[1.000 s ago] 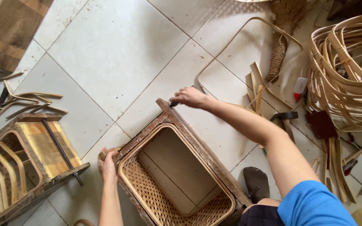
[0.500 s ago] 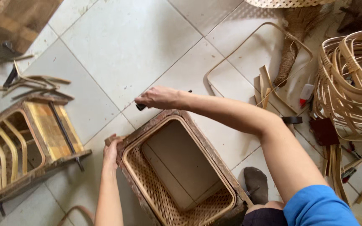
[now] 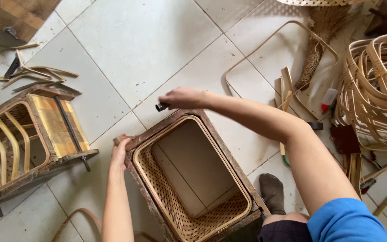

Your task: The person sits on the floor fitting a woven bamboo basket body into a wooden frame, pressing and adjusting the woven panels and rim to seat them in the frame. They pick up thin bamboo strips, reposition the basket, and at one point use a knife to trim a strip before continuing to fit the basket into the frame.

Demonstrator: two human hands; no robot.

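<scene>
**Down on the tiles: hands at the rim of the basket mould**

Down on the pale tiled floor (image 3: 126, 49), seen from the head camera, a rectangular woven cane basket (image 3: 189, 179) sits snug inside a rough brown wooden mould frame (image 3: 227, 148), open side up, right in front of the person's knees. The left hand (image 3: 119, 154) presses flat against the frame's near-left corner, fingers together, bracing it. The right hand (image 3: 182, 97) reaches across to the far corner, curled tight around a small dark tool handle (image 3: 161, 106) whose tip meets the frame's top edge. By my reading the step in hand is working that far corner of the frame, tightening or tapping it. The next move calls for a steady brace from the left and a firm, controlled push at the corner.

Around them: a second wooden mould frame with bent cane strips (image 3: 23, 139) lies to the left, loose cane offcuts (image 3: 41, 74) beyond it. A big coil of pale bent cane hoops (image 3: 372, 89) fills the right side, with a thin bent cane loop (image 3: 283, 58) on the tiles and a dark socked foot (image 3: 272, 190) beside the frame.
</scene>
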